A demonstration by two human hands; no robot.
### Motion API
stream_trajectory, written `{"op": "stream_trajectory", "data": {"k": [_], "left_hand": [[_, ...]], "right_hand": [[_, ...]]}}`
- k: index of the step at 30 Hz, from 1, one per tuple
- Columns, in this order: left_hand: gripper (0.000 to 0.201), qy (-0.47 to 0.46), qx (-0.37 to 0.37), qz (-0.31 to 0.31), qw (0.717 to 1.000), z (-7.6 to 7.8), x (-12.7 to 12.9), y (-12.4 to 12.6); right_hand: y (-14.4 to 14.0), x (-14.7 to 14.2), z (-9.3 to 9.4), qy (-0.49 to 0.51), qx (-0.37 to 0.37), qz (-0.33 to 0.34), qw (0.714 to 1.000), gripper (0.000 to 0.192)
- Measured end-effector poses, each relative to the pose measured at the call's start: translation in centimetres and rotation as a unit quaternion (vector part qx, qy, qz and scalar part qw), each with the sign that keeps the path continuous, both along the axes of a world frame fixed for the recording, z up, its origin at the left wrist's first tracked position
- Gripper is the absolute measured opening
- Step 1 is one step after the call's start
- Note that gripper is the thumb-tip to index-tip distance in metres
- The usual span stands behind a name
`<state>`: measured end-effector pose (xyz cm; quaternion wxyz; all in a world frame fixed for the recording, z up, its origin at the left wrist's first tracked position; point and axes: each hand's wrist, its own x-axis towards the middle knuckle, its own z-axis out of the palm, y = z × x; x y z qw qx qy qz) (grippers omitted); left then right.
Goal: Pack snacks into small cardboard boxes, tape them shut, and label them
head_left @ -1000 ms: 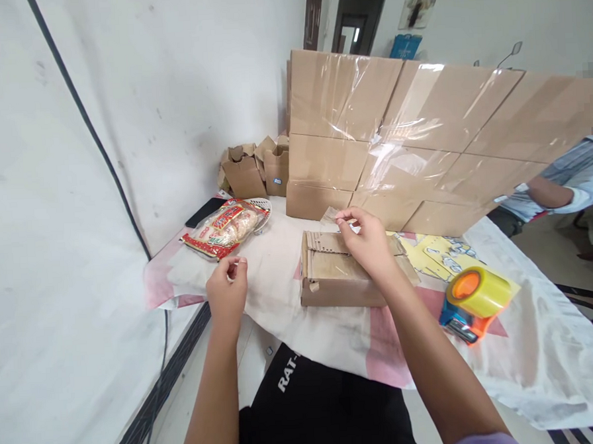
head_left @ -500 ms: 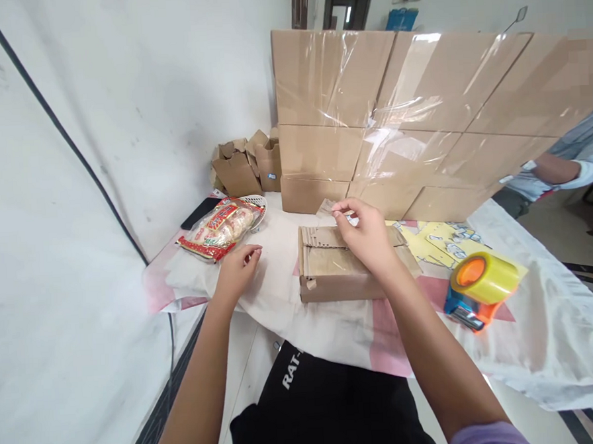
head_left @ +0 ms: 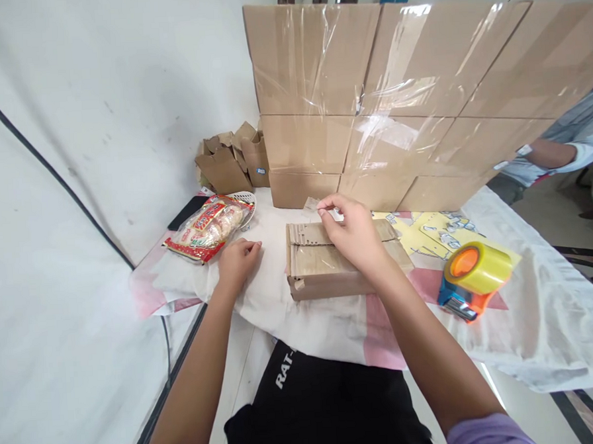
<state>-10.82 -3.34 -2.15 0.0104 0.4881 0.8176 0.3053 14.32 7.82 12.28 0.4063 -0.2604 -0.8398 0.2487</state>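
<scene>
A closed brown cardboard box [head_left: 329, 283] lies flat on the cloth in front of me, its top flap edge torn and ridged. Above its far side is my right hand [head_left: 349, 229], thumb and forefinger pinched at a small brownish, see-through scrap of tape [head_left: 311, 203]. My left hand [head_left: 237, 261] rests on the cloth left of the box, fingers curled in and nothing visible in them. Just beyond it lies a red and clear bag of round food pieces [head_left: 210, 228], partly on a white perforated basket [head_left: 248, 201].
Large taped cartons [head_left: 312, 62] form a wall behind the box. A tape dispenser [head_left: 473, 276] with yellow tape stands right, beside yellow printed sheets [head_left: 441, 231]. Small open cartons [head_left: 224, 169] and a dark flat item [head_left: 189, 211] are at back left. Another person's arm [head_left: 551, 152] shows far right.
The camera view has shifted, so the scene sits slightly left and higher. Both hands keep nearly the same pose and place beside the box and bag.
</scene>
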Motion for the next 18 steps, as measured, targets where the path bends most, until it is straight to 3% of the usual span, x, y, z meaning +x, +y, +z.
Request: {"op": "stream_trajectory", "data": {"k": [13, 18], "left_hand": [[0.029, 0.053, -0.006, 0.073, 0.996, -0.04, 0.62, -0.04], [0.045, 0.049, 0.003, 0.117, 0.992, 0.24, 0.89, -0.13]], "right_hand": [[-0.31, 0.33, 0.15, -0.005, -0.003, 0.009, 1.0, 0.013], [-0.49, 0.44, 0.23, -0.003, -0.004, 0.009, 1.0, 0.013]]}}
